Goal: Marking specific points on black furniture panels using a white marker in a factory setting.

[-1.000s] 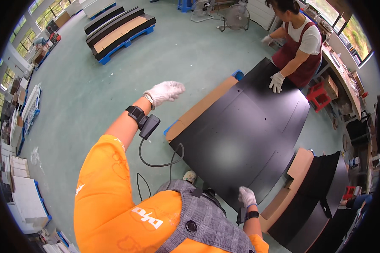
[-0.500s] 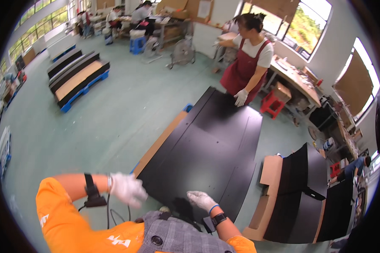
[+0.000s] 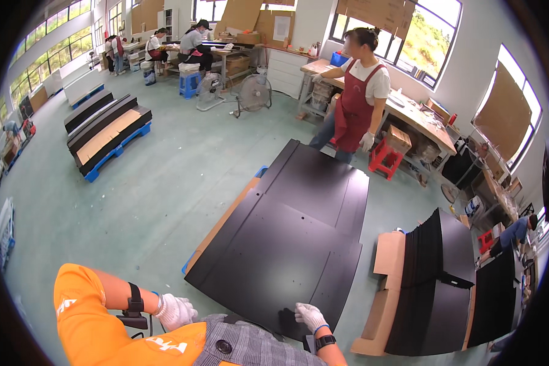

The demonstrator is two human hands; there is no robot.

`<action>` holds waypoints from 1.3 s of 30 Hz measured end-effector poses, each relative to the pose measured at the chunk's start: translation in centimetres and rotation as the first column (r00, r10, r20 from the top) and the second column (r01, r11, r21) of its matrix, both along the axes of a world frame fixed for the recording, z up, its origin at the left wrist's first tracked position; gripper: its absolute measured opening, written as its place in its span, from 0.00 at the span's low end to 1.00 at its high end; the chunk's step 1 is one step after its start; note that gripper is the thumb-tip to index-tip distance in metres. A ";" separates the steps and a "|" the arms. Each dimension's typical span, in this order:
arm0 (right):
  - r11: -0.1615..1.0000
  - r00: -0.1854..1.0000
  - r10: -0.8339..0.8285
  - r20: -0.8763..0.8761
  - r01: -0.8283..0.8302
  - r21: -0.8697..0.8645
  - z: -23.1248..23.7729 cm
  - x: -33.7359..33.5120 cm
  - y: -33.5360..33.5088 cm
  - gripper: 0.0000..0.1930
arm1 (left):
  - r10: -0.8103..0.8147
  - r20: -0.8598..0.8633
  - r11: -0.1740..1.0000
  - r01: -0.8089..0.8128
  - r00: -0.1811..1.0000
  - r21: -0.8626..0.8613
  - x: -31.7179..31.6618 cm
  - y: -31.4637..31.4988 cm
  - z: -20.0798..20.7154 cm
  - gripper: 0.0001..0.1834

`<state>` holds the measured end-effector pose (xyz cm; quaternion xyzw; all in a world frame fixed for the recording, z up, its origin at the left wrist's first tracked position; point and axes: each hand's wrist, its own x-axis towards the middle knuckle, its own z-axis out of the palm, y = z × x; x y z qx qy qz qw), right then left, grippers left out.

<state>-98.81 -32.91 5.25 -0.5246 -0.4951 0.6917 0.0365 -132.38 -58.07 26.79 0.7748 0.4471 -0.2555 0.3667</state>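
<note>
At the far left, curved black panels with a tan board lie in a low stack (image 3: 107, 131) on a blue pallet (image 3: 121, 139); no hand is at them. The left hand (image 3: 177, 311), in a white knit glove, is apart from the work with fingers loosely curled, no object visible in it. Centrally, the large, smooth black panel (image 3: 268, 244) lies flat over brown cardboard (image 3: 221, 227), already laid down, neither lifted nor tilted. The right hand (image 3: 311, 316), similarly gloved, is over its near edge, fingers bent; I cannot tell whether they touch or grip. Beyond the far end, a co-worker in a dark red apron (image 3: 355, 110) stands clear of the panel. At right, more black panels stand packed in a curved row (image 3: 430, 305), untouched.
</note>
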 end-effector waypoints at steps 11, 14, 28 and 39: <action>0.984 0.971 -0.154 0.182 0.167 -0.058 -3.3 7.5 -0.8 0.21 | 0.215 0.322 0.913 -0.073 0.922 -0.401 -1.7 -3.3 -5.3 0.25; 0.976 0.967 -0.194 0.168 0.208 -0.071 -4.4 9.0 -0.8 0.21 | 0.263 0.316 0.895 -0.109 0.911 -0.432 -1.9 -3.9 -5.3 0.25; 0.902 0.929 -0.345 0.133 0.367 -0.225 -8.4 13.2 -1.1 0.15 | 0.408 0.257 0.841 -0.252 0.876 -0.478 -0.9 -5.9 -4.0 0.25; 0.918 0.932 -0.306 0.193 0.343 -0.199 -7.6 12.0 -3.7 0.17 | 0.553 0.239 0.770 -0.380 0.798 -0.513 -0.1 -8.4 -2.4 0.25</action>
